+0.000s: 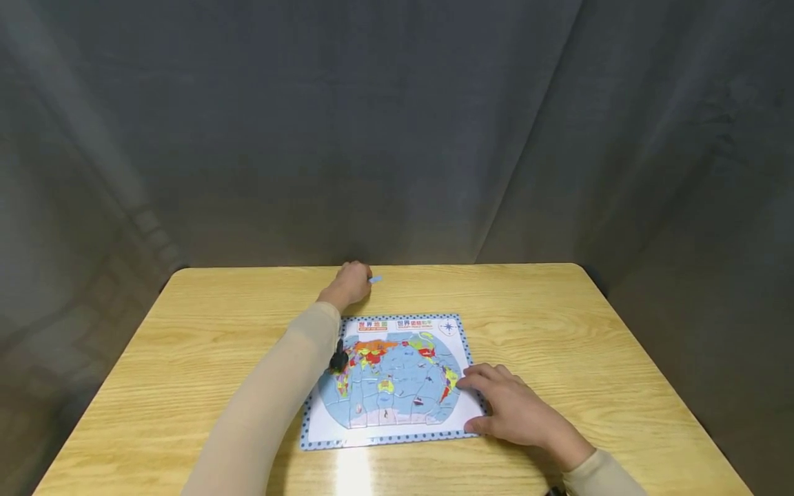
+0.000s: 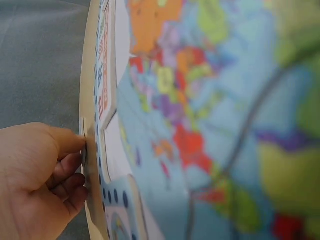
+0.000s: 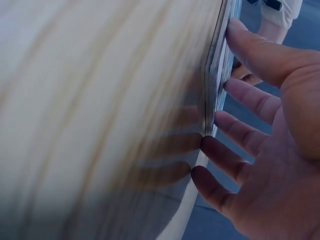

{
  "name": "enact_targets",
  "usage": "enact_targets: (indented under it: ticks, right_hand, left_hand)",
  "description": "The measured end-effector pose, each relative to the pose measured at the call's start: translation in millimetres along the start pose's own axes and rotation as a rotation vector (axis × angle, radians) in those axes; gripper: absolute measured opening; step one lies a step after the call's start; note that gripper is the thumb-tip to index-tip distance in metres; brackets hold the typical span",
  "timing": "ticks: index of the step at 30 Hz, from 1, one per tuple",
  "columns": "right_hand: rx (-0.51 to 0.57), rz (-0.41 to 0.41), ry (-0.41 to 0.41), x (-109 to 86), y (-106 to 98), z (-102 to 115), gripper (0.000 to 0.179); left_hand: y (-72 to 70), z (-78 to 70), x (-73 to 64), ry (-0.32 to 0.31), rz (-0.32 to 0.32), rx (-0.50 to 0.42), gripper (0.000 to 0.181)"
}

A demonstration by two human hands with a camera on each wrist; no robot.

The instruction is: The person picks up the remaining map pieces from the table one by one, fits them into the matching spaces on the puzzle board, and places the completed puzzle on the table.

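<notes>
A world map puzzle [image 1: 322, 437] with a blue dotted border lies flat on the table, its map pieces fitted together. Beyond its top edge, near the back of the table, my left hand [image 1: 352, 284] pinches a small light-blue puzzle piece [image 1: 375, 279]. In the left wrist view, thumb and fingers meet on that thin piece [image 2: 83, 145], seen almost edge-on. My right hand [image 1: 517, 410] rests at the puzzle's right side, fingers spread and fingertips touching its edge. My left forearm hides part of the puzzle's left side.
The wooden table [image 1: 205, 358] extends around the puzzle on all sides. A dark grey curtain [image 1: 372, 138] hangs behind the table's back edge and along both sides. A small black device [image 1: 338, 359] sits at the left wrist, above the puzzle.
</notes>
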State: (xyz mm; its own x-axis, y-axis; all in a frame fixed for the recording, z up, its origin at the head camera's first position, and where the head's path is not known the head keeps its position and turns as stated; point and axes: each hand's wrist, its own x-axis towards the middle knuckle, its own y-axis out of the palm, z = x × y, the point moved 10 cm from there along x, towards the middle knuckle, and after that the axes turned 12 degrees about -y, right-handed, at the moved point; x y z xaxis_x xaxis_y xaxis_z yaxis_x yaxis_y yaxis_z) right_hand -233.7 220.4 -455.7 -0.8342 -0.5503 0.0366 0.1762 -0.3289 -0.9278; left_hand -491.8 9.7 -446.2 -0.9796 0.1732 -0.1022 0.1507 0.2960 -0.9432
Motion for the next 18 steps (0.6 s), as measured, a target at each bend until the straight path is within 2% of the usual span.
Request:
enact_targets:
  ticks: [11, 18]
  right_hand:
    - [0.005, -0.01, -0.006, -0.7, -1, -2, 0.066]
    - [-0.004, -0.01, 0.006, 0.1, -2, -4, 0.066]
  left_hand:
    - [-2.7, 5.2, -4.5, 0.022, 0.007, -0.076, 0.022]
    - [-5.8, 1.1, -11.8, 0.046, 0.028, -0.105, 0.021]
